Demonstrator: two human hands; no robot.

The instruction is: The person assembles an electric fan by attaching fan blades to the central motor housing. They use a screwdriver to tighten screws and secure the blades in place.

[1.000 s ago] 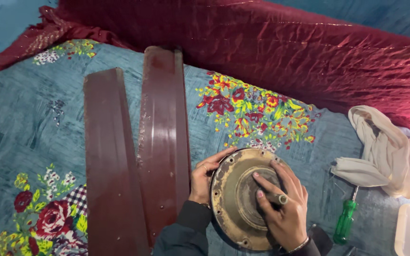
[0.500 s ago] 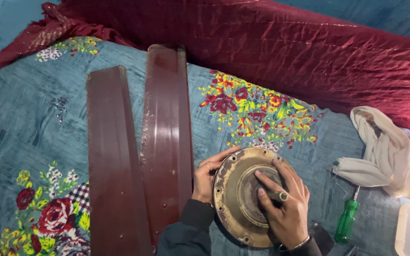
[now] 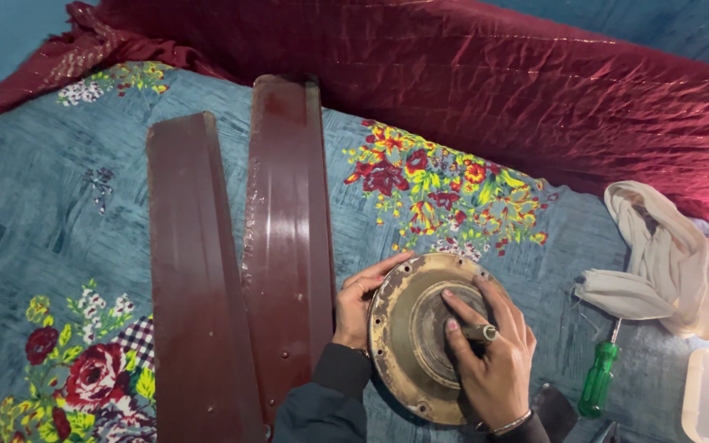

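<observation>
Motor housing (image 3: 420,336) under both hands | left hand (image 3: 359,299) grips rim | right hand (image 3: 494,361) pinches shaft (image 3: 482,332)

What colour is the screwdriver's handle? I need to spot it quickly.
Green: the screwdriver lies right of the right hand, seen in the head view.

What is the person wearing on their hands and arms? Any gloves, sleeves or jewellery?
No gloves: both hands are bare. The left hand comes out of a dark sleeve with a snug cuff at the wrist, and a thin ring shows on one finger. The right hand has a slim bracelet at the wrist, with dark cloth just behind it.
</observation>
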